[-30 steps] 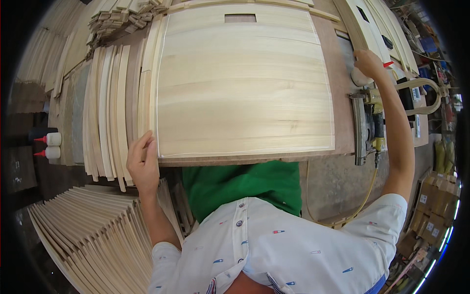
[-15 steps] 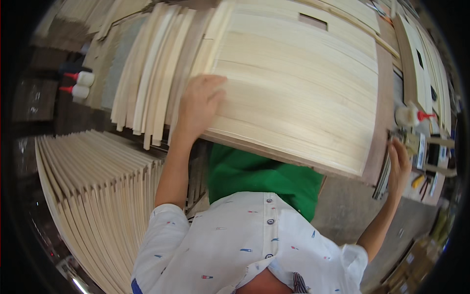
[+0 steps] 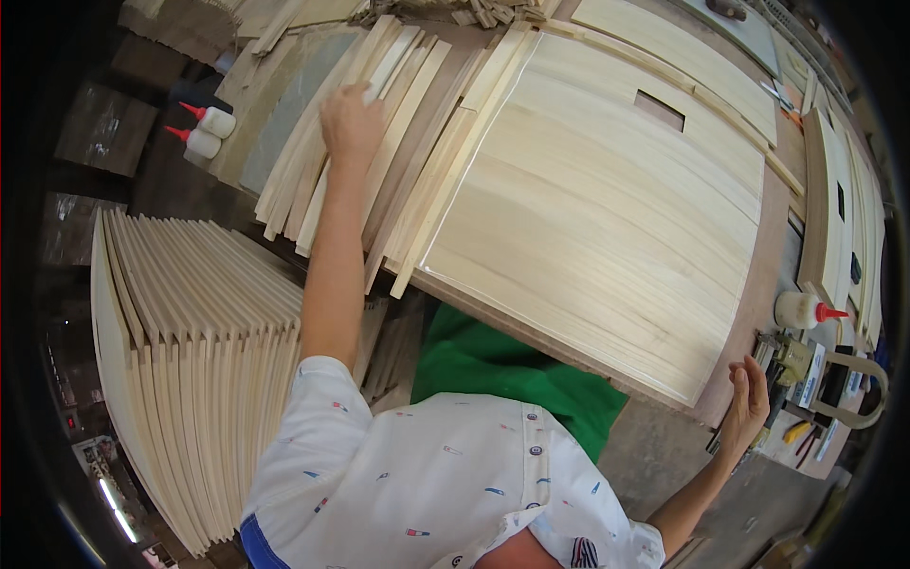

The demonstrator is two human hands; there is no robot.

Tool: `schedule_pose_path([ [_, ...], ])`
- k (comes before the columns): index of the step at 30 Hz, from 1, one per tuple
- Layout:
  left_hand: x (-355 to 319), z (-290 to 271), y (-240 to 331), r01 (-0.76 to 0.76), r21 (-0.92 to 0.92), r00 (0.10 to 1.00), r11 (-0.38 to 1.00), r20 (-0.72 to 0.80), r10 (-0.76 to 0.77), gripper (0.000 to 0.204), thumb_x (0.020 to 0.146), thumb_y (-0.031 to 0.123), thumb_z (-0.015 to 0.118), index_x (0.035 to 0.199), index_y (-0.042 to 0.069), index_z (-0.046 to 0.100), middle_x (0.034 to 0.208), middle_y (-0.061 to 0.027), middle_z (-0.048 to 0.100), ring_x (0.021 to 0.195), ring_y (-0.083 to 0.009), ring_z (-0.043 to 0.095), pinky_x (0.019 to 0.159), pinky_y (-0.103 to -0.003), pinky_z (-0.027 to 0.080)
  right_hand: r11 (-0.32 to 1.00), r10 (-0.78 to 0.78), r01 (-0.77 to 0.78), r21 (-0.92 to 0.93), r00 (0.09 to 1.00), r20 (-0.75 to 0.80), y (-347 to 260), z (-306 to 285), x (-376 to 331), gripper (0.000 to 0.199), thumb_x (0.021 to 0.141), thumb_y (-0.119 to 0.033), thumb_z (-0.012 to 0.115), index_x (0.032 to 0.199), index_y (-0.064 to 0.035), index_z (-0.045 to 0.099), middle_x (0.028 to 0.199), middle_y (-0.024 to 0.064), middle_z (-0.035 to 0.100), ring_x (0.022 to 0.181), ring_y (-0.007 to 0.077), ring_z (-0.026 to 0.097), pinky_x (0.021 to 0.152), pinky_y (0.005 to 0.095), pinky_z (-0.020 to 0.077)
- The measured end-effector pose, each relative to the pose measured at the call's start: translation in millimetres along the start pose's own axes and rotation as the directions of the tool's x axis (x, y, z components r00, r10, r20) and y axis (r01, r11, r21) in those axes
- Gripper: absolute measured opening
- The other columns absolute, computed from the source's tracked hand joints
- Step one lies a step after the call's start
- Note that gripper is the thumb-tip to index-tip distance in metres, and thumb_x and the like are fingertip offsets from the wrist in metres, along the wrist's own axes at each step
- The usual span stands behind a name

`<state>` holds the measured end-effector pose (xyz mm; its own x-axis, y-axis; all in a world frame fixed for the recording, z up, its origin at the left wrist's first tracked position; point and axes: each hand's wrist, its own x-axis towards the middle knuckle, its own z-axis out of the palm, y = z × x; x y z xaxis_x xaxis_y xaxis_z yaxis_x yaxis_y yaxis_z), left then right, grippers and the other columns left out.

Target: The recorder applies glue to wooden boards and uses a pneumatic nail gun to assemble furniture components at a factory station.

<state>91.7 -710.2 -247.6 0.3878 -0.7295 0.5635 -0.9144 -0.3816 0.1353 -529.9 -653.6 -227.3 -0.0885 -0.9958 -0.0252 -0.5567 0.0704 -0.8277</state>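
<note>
Pale cream over the wooden panel (image 3: 597,209), streaked with yellowish grain and lined white near the edges. Left of the panel, cream to tan on the strips (image 3: 409,119), grey on the slab (image 3: 294,114), white with red tips on two bottles (image 3: 208,138). Right of it, whitish with a red tip on another bottle (image 3: 794,310). On its near side, green on the cloth (image 3: 512,370); white with small red and blue motifs on the shirt (image 3: 427,465).

A brown bench (image 3: 775,242) spans the workshop from ten o'clock through twelve to four, grey floor (image 3: 649,450) showing between four and five, as a white tube light (image 3: 118,511) glows at eight below boxy shapes (image 3: 106,128) too dim to identify at ten.
</note>
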Motion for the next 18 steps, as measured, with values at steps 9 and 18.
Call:
schedule_pose_path([
  [9,6,1,-51,0.205,0.061,0.976,0.977,0.059,-0.208,0.036,0.079,0.02,0.066,0.11,0.002,0.065,0.113,-0.0203,0.061,0.107,-0.0381,0.053,0.096,-0.045,0.04,0.998,-0.045,0.043,0.049,0.998,0.053,-21,32,22,0.031,0.094,-0.016,0.06,0.117,0.004,0.06,0.1,0.0098,0.065,0.095,0.0158,0.061,0.087,0.0276,0.0464],
  [18,36,12,4,-0.105,-0.11,0.992,0.988,-0.084,0.096,0.032,0.076,0.017,0.07,0.105,0.004,0.066,0.106,-0.0147,0.061,0.103,-0.0359,0.053,0.093,-0.043,0.041,0.998,-0.059,0.058,0.017,0.994,0.094,-40,35,26,0.028,0.093,-0.016,0.062,0.111,0.0048,0.061,0.092,0.0071,0.066,0.088,0.0122,0.06,0.083,0.0247,0.0449],
])
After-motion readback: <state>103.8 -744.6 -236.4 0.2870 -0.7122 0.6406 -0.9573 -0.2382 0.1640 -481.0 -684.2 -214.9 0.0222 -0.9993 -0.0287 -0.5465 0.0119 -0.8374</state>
